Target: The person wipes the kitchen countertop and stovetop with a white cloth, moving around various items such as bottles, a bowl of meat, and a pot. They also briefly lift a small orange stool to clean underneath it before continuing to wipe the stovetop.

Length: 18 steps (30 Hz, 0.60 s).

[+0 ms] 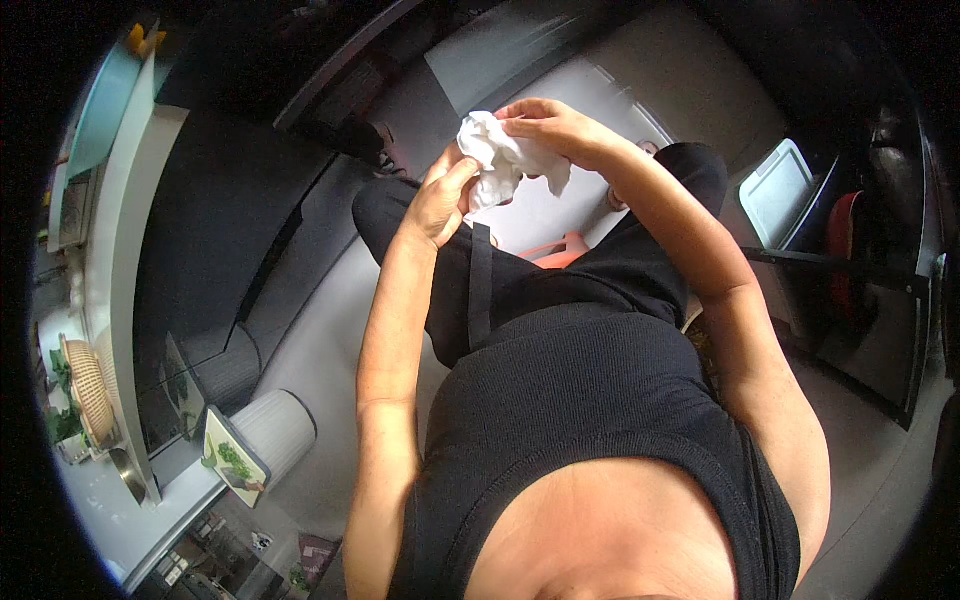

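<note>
A crumpled white cloth or paper wipe (495, 154) is held out above my lap, between both hands. My left hand (442, 191) grips its near left side, the thumb pressed on top. At the upper right edge, my right hand (551, 127) pinches the material between thumb and fingers. The lower folds hang loose over the gap between my bent knees. Some fingertips are hidden behind the folds.
An orange plastic seat edge (559, 251) shows between my thighs. To the left stand dark cabinets (217, 187) and a counter with a woven basket (88, 390). A ribbed white bin (281, 427) is at lower left. A pale-lidded container (778, 193) stands at right.
</note>
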Tool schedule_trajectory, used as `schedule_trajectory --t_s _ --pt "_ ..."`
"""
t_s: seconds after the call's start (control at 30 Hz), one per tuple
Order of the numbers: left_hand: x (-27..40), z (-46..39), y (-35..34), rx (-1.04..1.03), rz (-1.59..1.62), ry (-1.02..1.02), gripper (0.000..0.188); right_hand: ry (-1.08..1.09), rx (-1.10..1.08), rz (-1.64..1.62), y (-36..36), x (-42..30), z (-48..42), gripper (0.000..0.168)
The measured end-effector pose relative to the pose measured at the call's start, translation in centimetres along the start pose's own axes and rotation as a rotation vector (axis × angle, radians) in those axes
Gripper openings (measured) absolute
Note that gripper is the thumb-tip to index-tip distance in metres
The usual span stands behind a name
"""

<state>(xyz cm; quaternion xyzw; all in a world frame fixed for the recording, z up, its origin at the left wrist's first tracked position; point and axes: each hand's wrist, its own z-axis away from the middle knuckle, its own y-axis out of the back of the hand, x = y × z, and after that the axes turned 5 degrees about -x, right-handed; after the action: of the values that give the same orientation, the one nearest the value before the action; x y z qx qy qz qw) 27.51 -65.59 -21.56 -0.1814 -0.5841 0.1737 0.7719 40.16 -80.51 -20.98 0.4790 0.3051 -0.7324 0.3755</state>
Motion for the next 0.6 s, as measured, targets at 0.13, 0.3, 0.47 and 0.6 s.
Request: schedule_trajectory --t_s 0.13,0.3,0.47,0.6 --pt "-0.9 -0.2 0.9 0.086 0.132 -0.038 0.034 0.008 0.169 0.201 -0.1 2.6 -1.1 0.055" --pt "-4.6 -1.9 2.3 0.396 0.162 -0.11 0.036 0.078 0.067 -0.009 -2.4 4.0 0.5 0.055" --pt "-7.0 -3.0 -1.1 0.412 0.034 -0.028 0.028 0.361 0.166 0.428 -5.2 7.2 0.2 0.062" --pt "-5.6 -1.4 -0.7 0.385 0.057 0.167 0.026 0.232 0.037 0.294 -4.7 8.9 -0.3 0.061"
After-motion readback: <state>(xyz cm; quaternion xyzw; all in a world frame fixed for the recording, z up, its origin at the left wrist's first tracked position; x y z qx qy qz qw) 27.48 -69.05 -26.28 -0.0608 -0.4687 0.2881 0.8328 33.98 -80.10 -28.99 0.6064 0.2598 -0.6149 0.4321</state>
